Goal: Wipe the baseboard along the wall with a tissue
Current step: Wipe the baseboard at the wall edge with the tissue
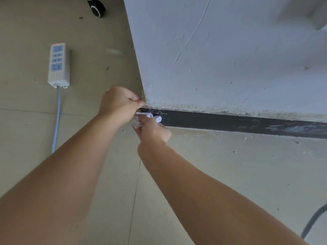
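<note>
A black baseboard (238, 123) runs along the foot of a rough white wall (221, 59), from the wall's corner off to the right, with pale smears near its right end. My right hand (152, 130) grips a crumpled white tissue (150, 116) and holds it against the baseboard's left end, right at the corner. Just above it, my left hand (117, 101) is curled into a fist, its fingertips pinched together against the wall's corner edge; whether it holds anything I cannot tell.
A white power strip (59, 65) with a lit red lamp lies on the beige tiled floor at the left, its grey cable (56, 121) running toward me. A black chair castor (97, 7) stands at the top. A dark cable (313, 221) crosses the floor at lower right.
</note>
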Demonstrator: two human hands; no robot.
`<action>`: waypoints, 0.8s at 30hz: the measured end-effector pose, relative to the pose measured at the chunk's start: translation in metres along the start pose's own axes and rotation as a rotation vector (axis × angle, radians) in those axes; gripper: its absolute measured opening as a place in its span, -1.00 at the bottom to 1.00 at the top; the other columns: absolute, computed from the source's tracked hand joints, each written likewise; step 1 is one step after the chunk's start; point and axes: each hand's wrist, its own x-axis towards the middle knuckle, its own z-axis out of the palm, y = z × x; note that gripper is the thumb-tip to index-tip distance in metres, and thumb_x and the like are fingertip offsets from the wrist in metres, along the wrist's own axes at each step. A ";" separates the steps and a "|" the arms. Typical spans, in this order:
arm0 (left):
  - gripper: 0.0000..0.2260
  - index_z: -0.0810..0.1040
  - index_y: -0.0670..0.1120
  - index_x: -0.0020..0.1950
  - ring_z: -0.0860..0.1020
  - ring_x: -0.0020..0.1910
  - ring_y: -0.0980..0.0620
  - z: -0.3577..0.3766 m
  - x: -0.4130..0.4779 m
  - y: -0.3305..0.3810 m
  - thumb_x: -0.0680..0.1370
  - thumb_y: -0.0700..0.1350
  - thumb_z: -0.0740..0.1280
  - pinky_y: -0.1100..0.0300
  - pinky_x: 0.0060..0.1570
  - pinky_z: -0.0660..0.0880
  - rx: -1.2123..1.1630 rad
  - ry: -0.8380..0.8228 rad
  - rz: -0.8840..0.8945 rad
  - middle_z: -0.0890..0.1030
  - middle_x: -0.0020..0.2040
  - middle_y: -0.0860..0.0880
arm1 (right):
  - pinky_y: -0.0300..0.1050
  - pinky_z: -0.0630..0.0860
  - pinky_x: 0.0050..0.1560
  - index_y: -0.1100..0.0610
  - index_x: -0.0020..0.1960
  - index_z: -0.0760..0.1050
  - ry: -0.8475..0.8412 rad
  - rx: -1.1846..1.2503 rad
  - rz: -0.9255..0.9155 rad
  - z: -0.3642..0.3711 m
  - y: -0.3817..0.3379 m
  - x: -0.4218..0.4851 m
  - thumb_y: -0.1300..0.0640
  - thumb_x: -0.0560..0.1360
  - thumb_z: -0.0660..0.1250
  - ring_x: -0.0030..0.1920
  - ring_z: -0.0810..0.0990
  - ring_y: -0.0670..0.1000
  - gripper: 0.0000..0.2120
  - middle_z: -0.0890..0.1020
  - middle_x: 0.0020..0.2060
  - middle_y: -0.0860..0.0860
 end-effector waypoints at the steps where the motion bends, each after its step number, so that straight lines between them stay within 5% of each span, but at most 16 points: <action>1: -0.94 0.67 -0.06 -0.09 0.62 -0.13 -0.03 0.000 0.000 0.000 0.51 -0.09 0.43 0.24 -0.08 0.48 -0.011 -0.011 -0.008 0.65 -0.20 -0.02 | -0.20 0.55 -0.30 0.16 -0.41 0.43 -0.064 -0.063 -0.002 0.007 0.004 0.001 0.30 0.46 0.32 -0.52 0.46 -0.06 -0.73 0.52 -0.52 -0.04; 6: -0.93 0.65 -0.03 -0.16 0.59 -0.27 0.00 0.000 0.001 0.001 0.50 -0.07 0.44 0.25 -0.15 0.49 -0.006 -0.011 -0.022 0.67 -0.22 -0.03 | -0.13 0.65 -0.23 0.21 -0.10 0.51 -0.131 -0.382 0.035 0.001 0.014 0.014 0.13 0.51 0.29 -0.21 0.68 0.10 -0.86 0.65 -0.14 0.13; 10: -0.88 0.67 -0.07 -0.02 0.47 -0.38 0.06 0.000 0.003 0.000 0.51 -0.05 0.43 0.27 -0.18 0.38 0.000 -0.013 -0.010 0.63 -0.17 -0.02 | -0.08 0.62 -0.01 0.22 -0.14 0.57 0.073 -0.239 0.039 -0.031 0.009 0.032 0.13 0.50 0.35 -0.14 0.70 0.06 -0.85 0.68 -0.27 0.04; 12: -0.86 0.67 -0.08 0.00 0.53 -0.28 0.02 0.001 0.003 -0.002 0.51 -0.06 0.44 0.27 -0.13 0.41 0.002 -0.018 -0.016 0.64 -0.13 -0.02 | -0.16 0.54 0.14 0.16 0.26 0.45 0.049 -0.105 0.123 -0.020 0.000 0.027 0.18 0.51 0.30 0.01 0.63 -0.01 -0.68 0.59 0.01 0.00; 13: -0.87 0.67 -0.07 0.00 0.57 -0.20 0.02 0.000 0.003 -0.002 0.50 -0.06 0.44 0.27 -0.08 0.44 -0.004 -0.020 -0.021 0.64 -0.12 -0.01 | -0.17 0.56 0.09 0.09 0.27 0.41 -0.032 -0.057 0.135 -0.011 0.001 0.019 0.24 0.50 0.28 -0.09 0.62 -0.04 -0.65 0.56 -0.02 0.01; 15: -0.92 0.67 -0.04 -0.06 0.63 -0.12 -0.01 0.002 0.003 -0.001 0.50 -0.07 0.44 0.17 0.01 0.55 -0.026 -0.024 -0.031 0.67 -0.14 0.00 | -0.21 0.61 -0.19 0.19 -0.09 0.48 -0.234 -0.144 0.087 0.010 0.002 0.015 0.30 0.47 0.29 -0.37 0.57 -0.03 -0.95 0.54 -0.28 0.05; 17: -0.94 0.67 -0.02 -0.08 0.65 -0.12 -0.04 0.001 0.003 -0.002 0.49 -0.06 0.44 0.07 0.01 0.59 -0.021 -0.016 -0.040 0.68 -0.13 -0.03 | -0.25 0.60 -0.33 0.21 -0.23 0.48 -0.244 -0.255 0.061 0.010 0.006 0.010 0.29 0.46 0.33 -0.48 0.56 -0.03 -0.90 0.53 -0.40 0.06; 18: -0.92 0.67 -0.02 -0.06 0.64 -0.10 -0.04 0.001 0.003 -0.002 0.49 -0.05 0.44 0.09 0.04 0.57 -0.010 -0.008 -0.041 0.68 -0.10 -0.03 | -0.22 0.62 -0.34 0.26 -0.15 0.52 -0.242 -0.326 0.089 0.002 0.008 0.011 0.30 0.45 0.36 -0.51 0.57 -0.04 -0.97 0.56 -0.40 0.07; 20: -0.87 0.67 -0.04 -0.01 0.62 -0.06 -0.06 0.001 0.003 0.000 0.49 -0.03 0.44 0.18 0.02 0.52 -0.003 0.004 -0.038 0.67 -0.09 -0.03 | -0.15 0.65 -0.25 0.35 0.04 0.53 -0.184 -0.394 0.190 -0.025 0.008 0.019 0.33 0.43 0.38 -0.51 0.60 -0.04 -0.80 0.60 -0.35 0.11; 24: -0.85 0.68 -0.04 0.00 0.58 -0.14 -0.11 0.003 0.005 -0.002 0.49 -0.02 0.44 0.24 -0.10 0.45 0.008 -0.012 -0.043 0.64 -0.13 -0.04 | -0.14 0.65 -0.27 0.39 0.13 0.48 -0.220 -0.091 0.139 -0.043 -0.010 0.033 0.38 0.47 0.31 -0.33 0.61 0.04 -0.76 0.59 -0.20 0.18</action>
